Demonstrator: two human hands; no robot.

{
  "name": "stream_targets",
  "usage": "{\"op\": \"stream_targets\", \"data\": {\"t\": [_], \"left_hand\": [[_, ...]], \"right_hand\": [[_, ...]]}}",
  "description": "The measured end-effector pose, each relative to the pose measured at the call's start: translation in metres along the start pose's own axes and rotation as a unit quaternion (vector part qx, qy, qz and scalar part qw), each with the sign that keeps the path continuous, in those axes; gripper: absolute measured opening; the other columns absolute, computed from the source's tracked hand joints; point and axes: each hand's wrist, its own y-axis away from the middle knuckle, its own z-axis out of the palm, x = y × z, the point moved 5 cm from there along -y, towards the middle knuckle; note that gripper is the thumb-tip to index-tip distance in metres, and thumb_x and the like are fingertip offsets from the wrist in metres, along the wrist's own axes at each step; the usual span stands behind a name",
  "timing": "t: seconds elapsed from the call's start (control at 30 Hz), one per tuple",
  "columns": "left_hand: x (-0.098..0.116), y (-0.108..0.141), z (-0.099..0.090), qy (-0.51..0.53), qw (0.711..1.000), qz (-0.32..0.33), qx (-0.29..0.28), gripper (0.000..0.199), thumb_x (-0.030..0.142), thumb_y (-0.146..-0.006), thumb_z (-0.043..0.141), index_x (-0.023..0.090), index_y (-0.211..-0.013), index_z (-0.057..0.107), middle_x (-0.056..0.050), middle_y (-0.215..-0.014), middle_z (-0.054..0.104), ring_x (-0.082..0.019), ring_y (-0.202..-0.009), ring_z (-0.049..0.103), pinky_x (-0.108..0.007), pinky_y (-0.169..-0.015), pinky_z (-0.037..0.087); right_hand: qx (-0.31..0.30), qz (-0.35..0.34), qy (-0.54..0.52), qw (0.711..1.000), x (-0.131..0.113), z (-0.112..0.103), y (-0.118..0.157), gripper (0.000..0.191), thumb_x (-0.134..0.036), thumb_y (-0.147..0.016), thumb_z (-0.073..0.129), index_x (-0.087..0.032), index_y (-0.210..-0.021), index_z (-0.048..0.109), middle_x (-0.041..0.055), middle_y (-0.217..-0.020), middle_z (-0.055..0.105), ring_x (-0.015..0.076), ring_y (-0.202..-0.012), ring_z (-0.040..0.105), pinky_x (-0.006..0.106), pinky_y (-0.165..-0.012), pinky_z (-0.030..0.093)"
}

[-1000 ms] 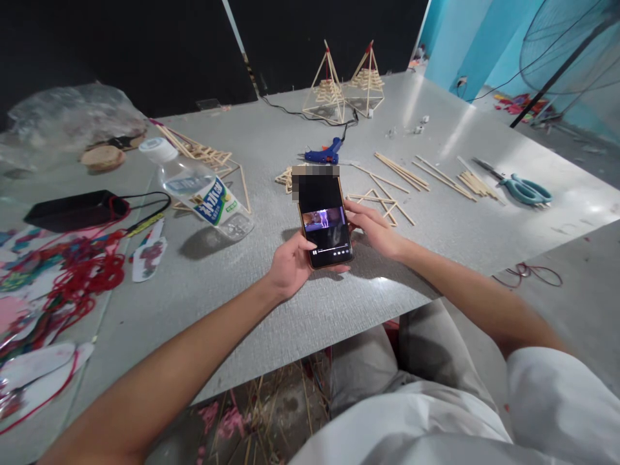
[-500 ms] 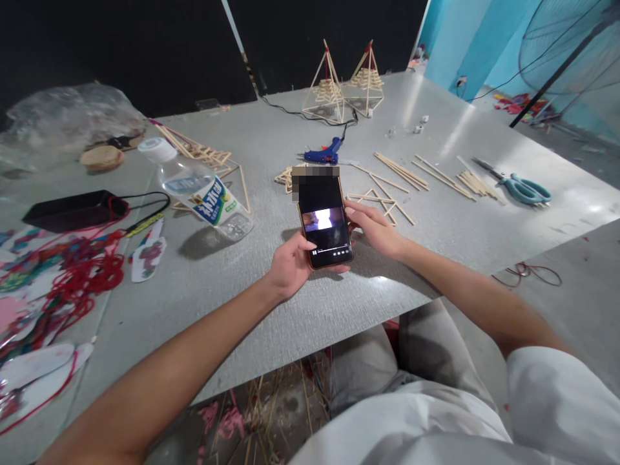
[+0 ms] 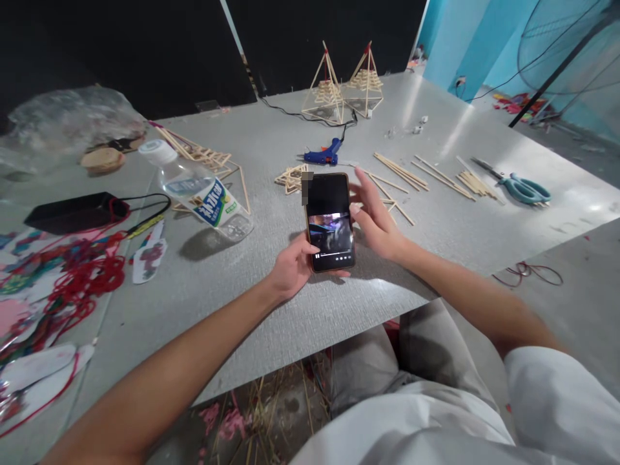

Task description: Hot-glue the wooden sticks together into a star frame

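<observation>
Left hand (image 3: 290, 268) and right hand (image 3: 375, 223) hold one phone (image 3: 330, 221).

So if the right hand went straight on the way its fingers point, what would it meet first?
Probably the loose thin wooden sticks lying just beyond the right hand, then the blue glue gun further back; depth is hard to judge from the head view.

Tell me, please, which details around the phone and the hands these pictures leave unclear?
- Head view: the phone top-left corner is pixelated; its video is too small to read.
- Left hand fingers are hidden behind the phone.
- The bottle label print is too small.
- The stick frame behind the right hand is partly covered.
</observation>
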Motion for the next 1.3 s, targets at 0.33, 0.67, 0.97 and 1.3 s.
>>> {"op": "stream_targets", "data": {"t": [0.33,0.67,0.97,1.3], "left_hand": [[-0.004,0.003,0.002,-0.054,0.998,-0.018,-0.036,0.055,0.031,-0.084,0.077,0.018,-0.138,0.077,-0.02,-0.131,0.087,-0.047,-0.121,0.083,-0.061,-0.082,0.077],[-0.001,0.003,0.003,-0.038,0.999,-0.019,-0.017,0.054,0.029,-0.081,0.081,0.018,-0.134,0.078,-0.017,-0.128,0.087,-0.045,-0.115,0.086,-0.06,-0.077,0.079],[0.004,0.001,-0.001,0.011,1.0,-0.011,0.015,0.058,0.026,-0.084,0.075,0.018,-0.142,0.077,-0.018,-0.141,0.086,-0.052,-0.138,0.08,-0.063,-0.086,0.078],[-0.003,0.003,-0.002,-0.049,0.999,-0.01,-0.001,0.061,0.028,-0.08,0.076,0.021,-0.141,0.077,-0.016,-0.139,0.083,-0.044,-0.121,0.082,-0.071,-0.094,0.076]], "right_hand": [[-0.013,-0.078,0.138,0.987,-0.033,-0.008,-0.001,0.055,-0.068,-0.121,0.047,-0.04,-0.156,0.079,0.0091,-0.186,0.046,0.0388,-0.179,0.038,0.07,-0.148,0.03],[-0.031,-0.077,0.093,0.992,-0.033,-0.007,0.0,0.051,-0.067,-0.119,0.054,-0.036,-0.148,0.083,0.0086,-0.188,0.045,0.0382,-0.179,0.039,0.066,-0.146,0.035],[-0.053,0.103,-0.156,0.981,0.002,0.005,-0.002,0.088,-0.046,-0.104,0.07,-0.035,-0.185,0.036,0.013,-0.174,0.066,0.032,-0.142,0.071,0.049,-0.103,0.071],[-0.002,0.123,-0.144,0.982,0.006,0.014,0.001,0.052,-0.055,-0.099,0.088,-0.03,-0.137,0.063,0.0084,-0.134,0.08,0.0293,-0.126,0.075,0.049,-0.11,0.069]]}}
